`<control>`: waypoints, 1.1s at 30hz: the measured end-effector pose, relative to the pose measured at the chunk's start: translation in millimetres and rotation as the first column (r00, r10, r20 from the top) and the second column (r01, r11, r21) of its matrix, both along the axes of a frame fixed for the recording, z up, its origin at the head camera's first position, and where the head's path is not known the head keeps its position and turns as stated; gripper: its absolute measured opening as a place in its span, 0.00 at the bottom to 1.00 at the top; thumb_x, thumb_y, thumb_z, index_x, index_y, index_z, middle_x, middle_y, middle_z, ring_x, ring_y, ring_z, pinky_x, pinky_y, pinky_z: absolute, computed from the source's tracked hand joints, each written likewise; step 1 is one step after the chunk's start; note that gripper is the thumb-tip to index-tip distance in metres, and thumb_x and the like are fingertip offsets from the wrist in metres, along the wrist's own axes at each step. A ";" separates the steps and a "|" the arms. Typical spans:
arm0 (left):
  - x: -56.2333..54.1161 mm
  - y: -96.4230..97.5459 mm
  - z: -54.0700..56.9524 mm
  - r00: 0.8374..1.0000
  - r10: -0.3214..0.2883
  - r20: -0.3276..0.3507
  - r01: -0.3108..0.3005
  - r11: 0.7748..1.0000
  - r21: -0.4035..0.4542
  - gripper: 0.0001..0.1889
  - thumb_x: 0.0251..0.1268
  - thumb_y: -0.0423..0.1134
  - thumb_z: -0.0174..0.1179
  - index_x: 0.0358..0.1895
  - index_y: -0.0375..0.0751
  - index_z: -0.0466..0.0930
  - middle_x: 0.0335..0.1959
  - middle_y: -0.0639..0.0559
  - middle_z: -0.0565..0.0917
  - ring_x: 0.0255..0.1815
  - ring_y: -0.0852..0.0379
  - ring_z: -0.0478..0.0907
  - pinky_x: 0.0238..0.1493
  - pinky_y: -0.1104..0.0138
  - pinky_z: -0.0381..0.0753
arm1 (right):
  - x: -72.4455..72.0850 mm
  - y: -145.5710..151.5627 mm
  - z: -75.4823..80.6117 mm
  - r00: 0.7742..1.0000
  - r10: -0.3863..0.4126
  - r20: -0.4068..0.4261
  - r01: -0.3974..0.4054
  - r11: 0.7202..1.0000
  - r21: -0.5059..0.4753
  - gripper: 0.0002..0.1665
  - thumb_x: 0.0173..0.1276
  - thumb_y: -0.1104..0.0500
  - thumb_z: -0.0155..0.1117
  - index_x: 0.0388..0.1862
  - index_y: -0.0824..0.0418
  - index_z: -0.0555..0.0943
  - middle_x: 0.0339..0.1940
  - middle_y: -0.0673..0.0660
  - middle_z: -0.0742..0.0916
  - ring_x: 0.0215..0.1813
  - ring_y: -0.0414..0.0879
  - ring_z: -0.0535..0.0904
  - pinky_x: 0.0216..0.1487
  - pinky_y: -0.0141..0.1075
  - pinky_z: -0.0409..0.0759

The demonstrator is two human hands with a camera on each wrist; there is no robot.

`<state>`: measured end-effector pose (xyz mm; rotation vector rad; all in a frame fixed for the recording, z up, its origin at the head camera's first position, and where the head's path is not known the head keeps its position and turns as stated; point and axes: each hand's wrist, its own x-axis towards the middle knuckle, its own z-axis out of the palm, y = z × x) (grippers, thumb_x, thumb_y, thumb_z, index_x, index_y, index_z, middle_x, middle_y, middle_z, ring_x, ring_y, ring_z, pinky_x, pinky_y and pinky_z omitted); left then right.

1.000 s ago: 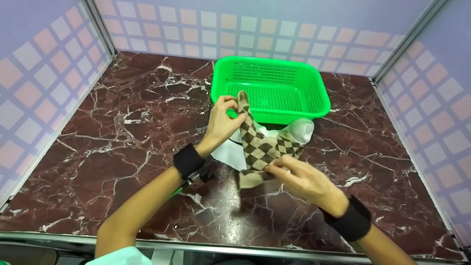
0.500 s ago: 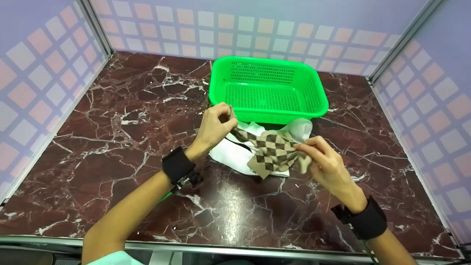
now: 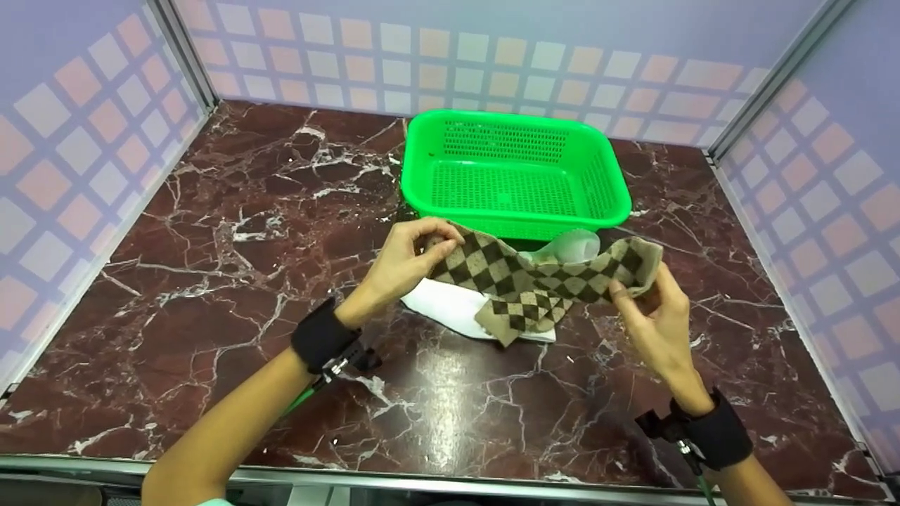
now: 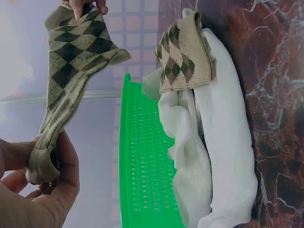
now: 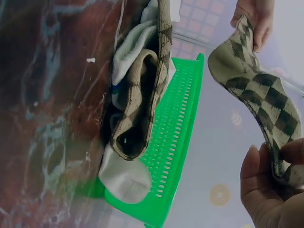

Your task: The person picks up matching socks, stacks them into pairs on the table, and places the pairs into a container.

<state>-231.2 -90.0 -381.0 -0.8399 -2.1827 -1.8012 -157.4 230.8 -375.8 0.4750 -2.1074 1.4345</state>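
A beige and dark-brown checkered sock (image 3: 500,270) is stretched sideways between my two hands. My left hand (image 3: 408,256) pinches one end of it, fingers curled over the edge. At the other end, my right hand (image 3: 659,323) grips the sock between thumb and fingers. The left wrist view shows it raised above the pile. Below lies a second checkered sock (image 4: 186,57), draped over white socks (image 4: 225,128). The rounded end of a white sock (image 3: 580,246) rests against the basket's front.
The green plastic basket (image 3: 416,161) stands just behind the socks, with perforated walls and nothing in it. Under everything is a dark red marbled tabletop (image 3: 281,211). Tile-patterned panels (image 3: 323,63) enclose the back and both sides.
A checkered sock has come up off the pile, drawn out sideways, while the other one stays below. My right hand has moved right and my left hand slightly lower.
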 end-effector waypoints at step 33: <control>38.3 -27.6 -28.9 0.878 -0.093 0.469 0.225 0.946 -0.234 0.14 0.50 0.31 0.70 0.42 0.33 0.82 0.28 0.47 0.83 0.25 0.58 0.77 0.24 0.70 0.77 | 17.6 60.1 -42.7 0.823 0.067 0.564 -0.261 0.927 0.271 0.23 0.59 0.72 0.67 0.55 0.66 0.77 0.42 0.65 0.84 0.18 0.45 0.78 0.18 0.37 0.79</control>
